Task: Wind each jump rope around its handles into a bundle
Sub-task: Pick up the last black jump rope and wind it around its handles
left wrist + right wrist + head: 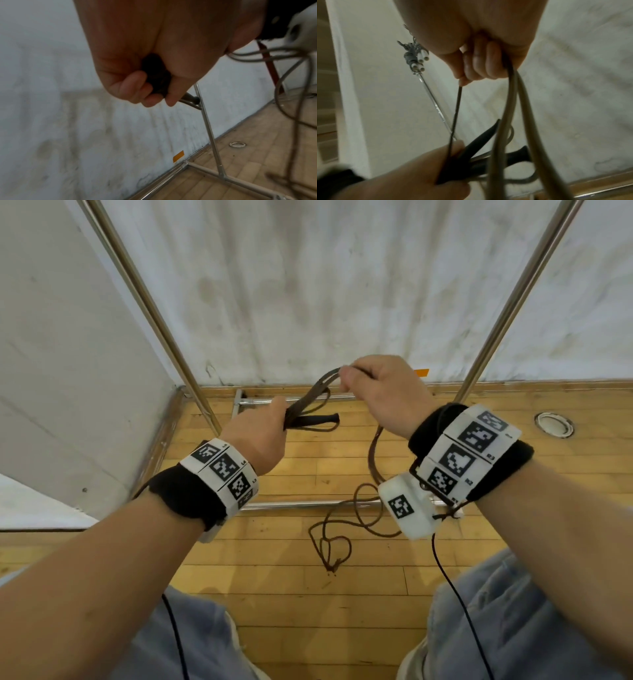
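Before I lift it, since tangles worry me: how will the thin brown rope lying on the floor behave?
Likely floppy: the thin brown rope lies in loose crossing loops on the wooden floor. Probably light, hanging slack from the right hand. It may snag.

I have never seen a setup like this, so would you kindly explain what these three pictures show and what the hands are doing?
No machine here: a person works bare-handed, wearing cameras. The big picture looks down from the head; the other two look along each wrist toward the fingers. The patterned white bands on the wrists are part of that worn gear.

The left hand grips the dark handles of a jump rope, also seen from the right wrist camera. The right hand holds loops of the rope pulled up from the handles, apparently mid-wind. The rest of the rope hangs down and lies tangled on the wooden floor, between the person's knees. Behind stand a white wall and a metal frame.
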